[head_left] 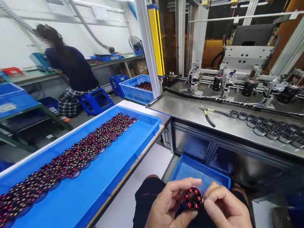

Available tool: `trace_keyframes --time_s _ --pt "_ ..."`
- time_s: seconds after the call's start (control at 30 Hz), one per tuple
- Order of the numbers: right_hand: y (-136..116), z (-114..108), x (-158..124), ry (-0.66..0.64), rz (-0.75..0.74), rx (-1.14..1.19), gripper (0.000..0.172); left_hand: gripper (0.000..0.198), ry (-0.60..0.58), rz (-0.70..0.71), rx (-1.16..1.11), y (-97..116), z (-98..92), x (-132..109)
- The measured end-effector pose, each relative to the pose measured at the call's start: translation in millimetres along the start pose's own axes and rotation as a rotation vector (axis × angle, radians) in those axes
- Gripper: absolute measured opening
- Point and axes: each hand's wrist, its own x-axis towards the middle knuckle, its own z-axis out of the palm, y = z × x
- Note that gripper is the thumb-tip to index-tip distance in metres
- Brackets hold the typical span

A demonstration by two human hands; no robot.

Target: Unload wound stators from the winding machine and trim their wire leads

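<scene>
Above my lap, my left hand [166, 212] grips a round motor stator [193, 198] between thumb and fingers. Its open face is turned up toward me and shows red segments around a dark centre. My right hand [227, 209] is close at the stator's right edge, thumb and forefinger pinched together; whatever lies between those fingertips is too small to make out. To my left, many similar stators [70, 160] with red and copper-coloured parts lie in rows in a long blue tray [116, 180].
On the right, a metal bench [186, 112] carries pliers [208, 116] and rows of dark ring-shaped parts [288, 131] before a machine [246, 58]. A blue bin [197, 172] sits below. Another person [72, 65] sits at the back bench, near a blue crate [137, 89].
</scene>
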Motion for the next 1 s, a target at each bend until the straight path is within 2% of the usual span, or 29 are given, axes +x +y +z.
trace_keyframes --time_s 0.07,0.17,0.23,0.27,0.4,0.53,0.63,0.73,0.87,0.93,1.0 --pt "1.2 4.4 -3.0 0.047 0.014 0.020 0.032 0.030 -0.036 -0.006 -0.098 -2.8 0.1 3.5" --pt "3.4 10.8 -5.6 0.061 0.009 0.030 0.035 0.050 -0.073 0.039 -0.224 -11.1 2.4 8.8" --pt "7.2 12.7 -6.3 0.048 0.026 0.047 0.036 0.054 -0.032 0.068 -0.262 -17.3 4.8 10.7" --pt "10.0 12.6 -6.4 0.039 0.050 0.059 0.037 0.050 0.004 0.080 -0.256 -19.5 5.8 11.1" --pt "22.9 4.9 -3.6 0.002 0.178 0.129 0.041 0.031 0.107 0.131 -0.049 -17.2 5.8 10.9" --pt "25.2 -2.4 4.8 -0.128 0.079 0.152 0.024 0.046 0.159 0.318 0.248 -6.3 4.8 10.0" --pt "19.3 1.6 9.1 -0.191 0.009 0.167 0.019 0.054 0.163 0.423 0.362 -3.4 6.4 8.5" --pt "15.2 11.1 7.2 -0.124 0.087 0.271 0.025 0.048 0.157 0.478 0.398 -3.8 8.7 7.2" --pt "16.9 18.4 0.3 0.001 0.252 0.355 0.037 0.048 0.192 0.433 0.314 -3.4 11.0 7.8" --pt "18.2 16.7 -1.4 0.004 0.252 0.340 0.037 0.049 0.202 0.426 0.299 -3.1 10.9 8.4" --pt "17.9 12.6 -1.1 -0.025 0.191 0.297 0.028 0.049 0.193 0.452 0.325 -3.6 9.6 8.6"
